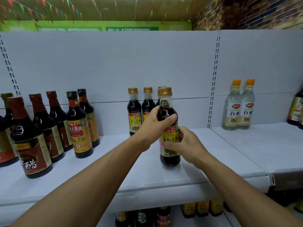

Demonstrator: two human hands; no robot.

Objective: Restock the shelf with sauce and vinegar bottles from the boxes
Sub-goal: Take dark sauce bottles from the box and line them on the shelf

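Note:
A dark soy sauce bottle (168, 154) with a gold cap and a yellow label stands on the white shelf (147, 174), in front of a row of three matching bottles (134, 112). My left hand (157, 123) grips its shoulder just below the neck. My right hand (185, 143) holds its labelled middle from the right side. Part of the label is hidden behind my fingers.
Several dark bottles with red and yellow labels (78, 126) crowd the shelf's left part. Two clear white vinegar bottles (237, 107) with orange caps stand on the right shelf section. More bottles (164, 217) fill the shelf below. Another bottle (296, 108) shows at the right edge.

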